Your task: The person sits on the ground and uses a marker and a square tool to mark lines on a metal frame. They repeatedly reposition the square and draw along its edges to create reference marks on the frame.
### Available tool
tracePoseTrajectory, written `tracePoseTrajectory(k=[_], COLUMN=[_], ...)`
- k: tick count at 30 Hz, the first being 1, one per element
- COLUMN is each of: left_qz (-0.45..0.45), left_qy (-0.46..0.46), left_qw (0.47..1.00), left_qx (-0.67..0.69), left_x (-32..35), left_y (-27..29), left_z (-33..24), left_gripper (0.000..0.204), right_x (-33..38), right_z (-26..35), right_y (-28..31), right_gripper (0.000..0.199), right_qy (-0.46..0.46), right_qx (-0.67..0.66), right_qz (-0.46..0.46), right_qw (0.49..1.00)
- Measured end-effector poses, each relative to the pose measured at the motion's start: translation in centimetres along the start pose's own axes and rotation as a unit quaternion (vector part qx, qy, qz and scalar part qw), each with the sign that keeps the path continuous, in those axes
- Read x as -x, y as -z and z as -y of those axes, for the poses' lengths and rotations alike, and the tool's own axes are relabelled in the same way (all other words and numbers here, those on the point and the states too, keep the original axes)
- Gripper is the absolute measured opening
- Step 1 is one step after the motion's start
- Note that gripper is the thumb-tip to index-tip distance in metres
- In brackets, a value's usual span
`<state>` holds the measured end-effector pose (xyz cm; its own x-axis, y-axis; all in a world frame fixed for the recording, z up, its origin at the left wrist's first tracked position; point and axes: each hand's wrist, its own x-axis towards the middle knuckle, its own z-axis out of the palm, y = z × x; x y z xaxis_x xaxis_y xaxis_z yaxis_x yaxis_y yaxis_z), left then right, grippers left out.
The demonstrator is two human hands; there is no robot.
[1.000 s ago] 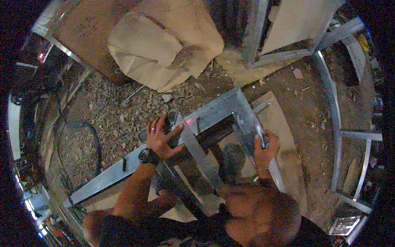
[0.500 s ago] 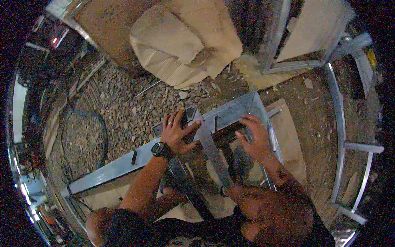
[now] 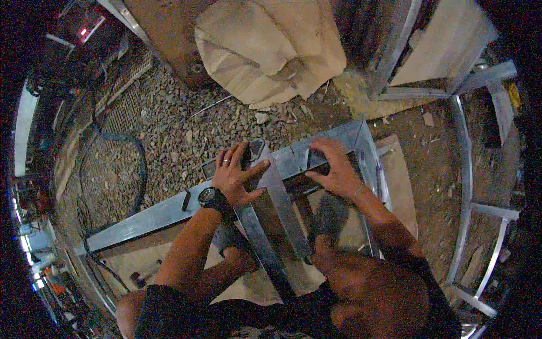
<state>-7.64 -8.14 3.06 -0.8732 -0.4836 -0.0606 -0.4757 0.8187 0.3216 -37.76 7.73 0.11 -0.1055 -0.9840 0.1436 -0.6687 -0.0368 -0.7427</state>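
A long grey metal beam [image 3: 147,223] lies slantwise in front of me, meeting another metal bar [image 3: 375,169] at a corner on the right. Two square metal tubes, one lighter [image 3: 285,206] and one darker [image 3: 262,243], run from it toward me. My left hand [image 3: 234,178], with a black watch at the wrist, rests spread over the tubes' far ends; its fingers are apart. My right hand [image 3: 336,166] is at the beam near the corner, thumb and fingers curled about a small dark flat piece [image 3: 317,159]. A small dark metal piece [image 3: 186,200] stands on the beam's left part.
Gravel [image 3: 169,130] spreads beyond the beam, with a black cable [image 3: 141,164] at left. A crumpled tan sheet [image 3: 271,51] lies at the far side. Metal frames [image 3: 466,152] stand at right. Tan board [image 3: 401,192] lies beneath the work.
My right hand has moved left and away from me along the beam, its thumb and fingers now around the small dark piece. My left hand stays on the tubes. The whole view has shifted slightly.
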Motion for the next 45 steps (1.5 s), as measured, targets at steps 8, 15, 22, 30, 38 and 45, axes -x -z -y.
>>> tracePoseTrajectory(k=[8, 15, 22, 30, 38, 45], left_qz=[-0.008, -0.021, -0.02, -0.011, -0.019, 0.003], left_qy=[-0.014, -0.023, -0.037, -0.027, -0.031, -0.024], left_qw=[1.0, 0.999, 0.999, 1.0, 0.999, 1.0], left_qx=[0.0, 0.014, -0.002, 0.006, -0.006, -0.016], left_x=[0.3, 0.3, 0.0, 0.5, 0.4, 0.3], left_y=[-1.0, -1.1, -0.7, -0.7, -0.8, -0.3], left_z=[0.5, 0.7, 0.8, 0.6, 0.8, 0.7], left_gripper=[0.081, 0.077, 0.079, 0.078, 0.077, 0.074], right_x=[1.4, 1.0, 1.1, 1.1, 0.7, 0.9], right_z=[0.3, 3.0, 2.6, 1.4, 2.0, 1.6], right_y=[-3.3, -5.1, -5.4, -5.2, -4.8, -4.5], right_gripper=[0.077, 0.09, 0.103, 0.09, 0.081, 0.06], right_qy=[0.002, 0.007, -0.03, -0.019, -0.017, 0.01], right_qx=[0.043, 0.049, 0.012, 0.062, 0.058, 0.001], right_qz=[-0.039, -0.05, -0.062, -0.019, -0.024, -0.063], right_qw=[0.998, 0.998, 0.998, 0.998, 0.998, 0.998])
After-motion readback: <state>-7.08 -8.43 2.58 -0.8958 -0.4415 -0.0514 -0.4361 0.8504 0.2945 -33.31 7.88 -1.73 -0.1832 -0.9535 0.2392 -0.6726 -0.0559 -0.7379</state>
